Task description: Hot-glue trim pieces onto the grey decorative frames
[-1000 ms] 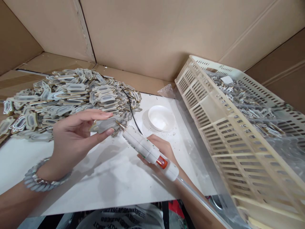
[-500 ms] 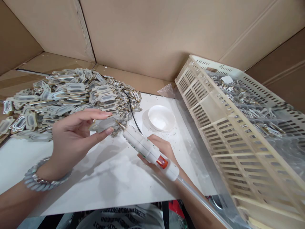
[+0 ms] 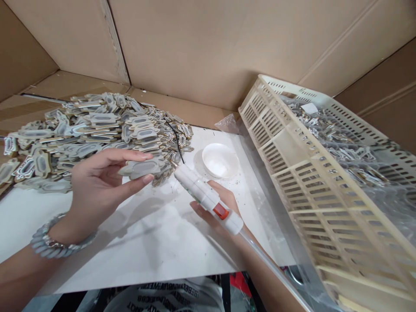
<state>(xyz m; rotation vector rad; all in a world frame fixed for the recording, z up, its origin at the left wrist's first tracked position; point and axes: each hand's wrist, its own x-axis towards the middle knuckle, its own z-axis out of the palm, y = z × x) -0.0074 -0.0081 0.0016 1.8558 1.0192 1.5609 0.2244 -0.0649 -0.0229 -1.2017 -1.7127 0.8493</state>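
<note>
Between the thumb and fingers of my left hand (image 3: 100,190) is a grey frame-shaped plaque (image 3: 143,169), its flat oval face turned toward me. My right hand (image 3: 224,208) is wrapped round a white glue gun (image 3: 198,186) with an orange part and a clear glue stick (image 3: 273,268) running out of its back. The gun's metal tip (image 3: 173,164) points at the plaque's right end, a small gap away. Behind my left hand lies a large pile of similar plaques (image 3: 97,121).
A small white bowl (image 3: 221,160) stands beyond my right hand. To the right, a cream plastic crate (image 3: 292,169) holds plastic-lined rows of metallic-looking pieces. Cardboard walls (image 3: 201,52) enclose the white work surface (image 3: 156,255), and a black cord (image 3: 178,143) runs past the pile.
The glue gun's tip has drawn back to the right, off the plaque's face. My left hand still holds the plaque in nearly the same place, tilted slightly flatter.
</note>
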